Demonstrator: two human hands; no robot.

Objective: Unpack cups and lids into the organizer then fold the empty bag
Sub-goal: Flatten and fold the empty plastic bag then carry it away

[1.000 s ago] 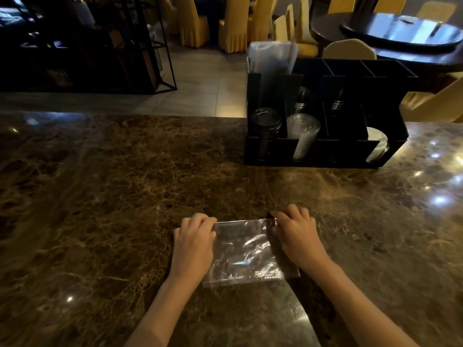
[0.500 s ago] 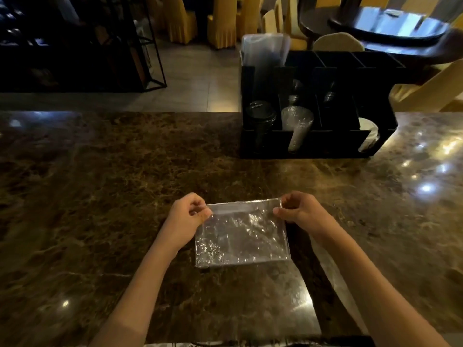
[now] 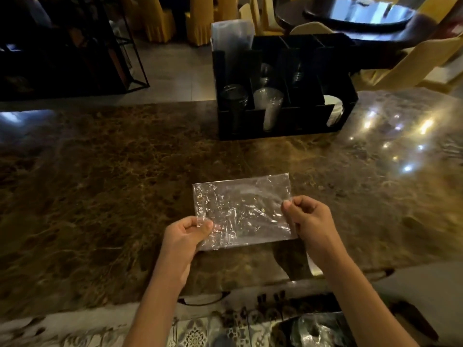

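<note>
hands on folded bag

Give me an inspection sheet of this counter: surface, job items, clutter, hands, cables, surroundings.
Surface: glossy brown marble counter, bright light reflections at the right.
Job items: clear plastic bag, folded flat and crinkled, held above the counter; black organizer at the far edge with clear cups, dark lids and white lids in its front compartments.
Clutter: nothing seen on the counter.
Hands: left hand pinches the bag's near left corner; right hand pinches its right edge.
Cables: nothing clearly seen.
Surroundings: yellow chairs, dark round table, black metal rack, patterned floor below.
</note>
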